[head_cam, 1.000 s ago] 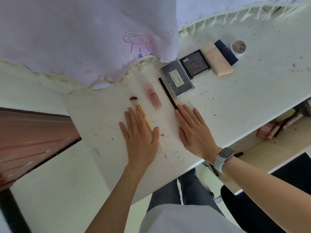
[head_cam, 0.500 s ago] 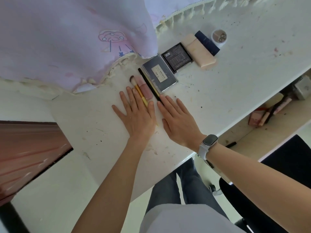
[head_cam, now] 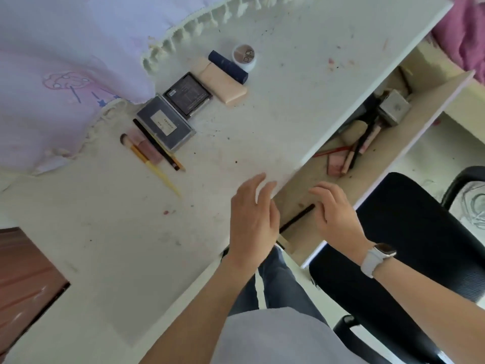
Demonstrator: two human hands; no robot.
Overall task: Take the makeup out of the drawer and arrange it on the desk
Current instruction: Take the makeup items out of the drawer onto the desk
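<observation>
Head view: left hand (head_cam: 252,216) and right hand (head_cam: 334,214) loose, empty, above open drawer (head_cam: 301,190); black pencil (head_cam: 298,218) between them; office chair (head_cam: 409,232) alongside.

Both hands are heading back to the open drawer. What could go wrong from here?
The black pencil in the drawer lies partly under the desk edge, between left hand and right hand; a hasty reach could push it further under. The yellow-handled brush, pink tube and dark pencil lie packed close together, so setting another item beside them may knock them out of line.
</observation>
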